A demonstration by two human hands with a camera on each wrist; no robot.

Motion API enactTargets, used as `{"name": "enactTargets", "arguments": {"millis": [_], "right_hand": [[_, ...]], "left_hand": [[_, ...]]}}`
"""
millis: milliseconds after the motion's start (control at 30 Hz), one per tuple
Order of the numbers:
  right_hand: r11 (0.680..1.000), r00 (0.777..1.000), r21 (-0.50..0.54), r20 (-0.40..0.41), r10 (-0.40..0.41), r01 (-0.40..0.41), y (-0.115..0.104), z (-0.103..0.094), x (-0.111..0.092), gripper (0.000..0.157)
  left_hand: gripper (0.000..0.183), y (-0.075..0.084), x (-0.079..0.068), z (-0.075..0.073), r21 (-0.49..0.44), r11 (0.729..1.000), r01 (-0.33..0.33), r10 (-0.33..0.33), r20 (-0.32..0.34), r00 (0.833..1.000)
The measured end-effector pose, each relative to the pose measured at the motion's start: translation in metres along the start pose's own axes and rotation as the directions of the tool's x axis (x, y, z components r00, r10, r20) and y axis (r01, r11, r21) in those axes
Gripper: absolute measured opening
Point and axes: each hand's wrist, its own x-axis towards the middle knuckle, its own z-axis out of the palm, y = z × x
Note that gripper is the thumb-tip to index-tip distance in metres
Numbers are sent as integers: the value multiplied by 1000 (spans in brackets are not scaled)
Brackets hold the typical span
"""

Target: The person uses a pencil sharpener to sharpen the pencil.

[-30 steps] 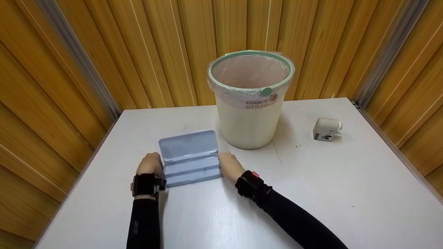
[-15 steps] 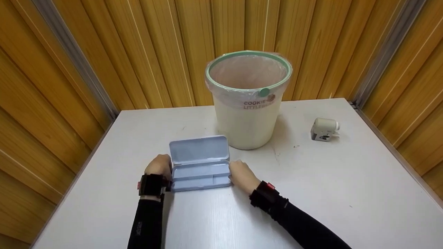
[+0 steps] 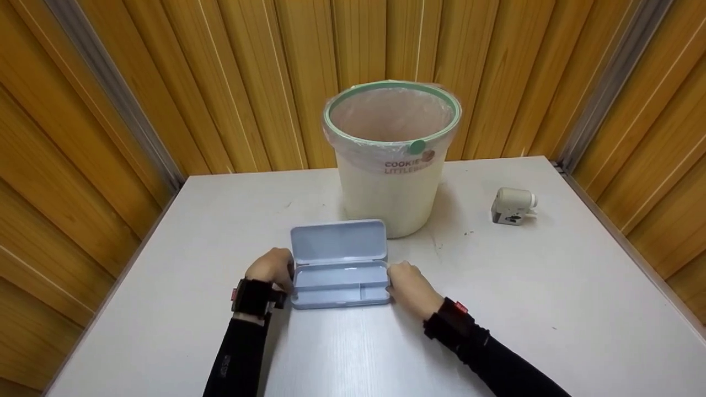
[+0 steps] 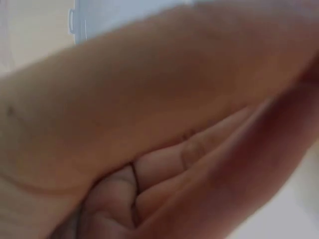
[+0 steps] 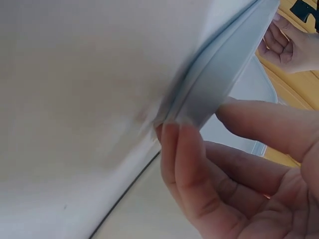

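In the head view, a blue case (image 3: 331, 274) sits on the white surface (image 3: 496, 286), between the left hand (image 3: 273, 267) and the right hand (image 3: 413, 288). Its lid (image 3: 339, 241) is folded back behind the base, which is divided into a long rear compartment and, in front, a longer one to the left and a short one to the right. Each hand is bent in against one end of the case; the left fingertips are hidden here. Both wrists wear black bands, with black sleeves below. Just behind the lid stands a cream bucket (image 3: 389, 193) with a green rim and a clear liner; whether lid and bucket touch cannot be told. A small grey bottle-like object (image 3: 513, 205) with a white cap lies well apart to the right. Wood-patterned panels (image 3: 276, 82) rise behind.

In the left wrist view, the left hand fills most of the picture, fingers curled toward the palm, with part of the case at the top; the contact itself is hidden.

In the right wrist view, the right grip is nearly closed on the case: fingertips press its end, the thumb its edge. At the far end, the left grip is curled at the case's edge.
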Motion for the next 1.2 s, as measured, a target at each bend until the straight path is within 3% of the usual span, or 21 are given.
{"name": "enactTargets", "arguments": {"millis": [233, 400, 733, 1000, 1200], "right_hand": [[999, 999, -37, -36, -21, 19, 12, -10, -10, 11], [999, 1000, -45, -28, 9, -11, 16, -16, -12, 11], [991, 1000, -136, -29, 0, -4, 17, -18, -12, 10], [990, 999, -139, -31, 8, -12, 17, -18, -11, 12], [991, 999, -133, -48, -23, 16, 18, -18, -12, 13]], "left_hand": [[33, 7, 7, 9, 8, 997, -73, 73, 25, 997], [32, 11, 12, 12, -31, 993, -112, 114, 44, 993], [28, 13, 12, 13, -47, 991, -129, 132, 59, 990], [26, 18, 6, 15, -5, 994, -113, 113, 6, 994], [20, 31, -2, 13, 121, 985, -119, 133, -113, 985]]}}
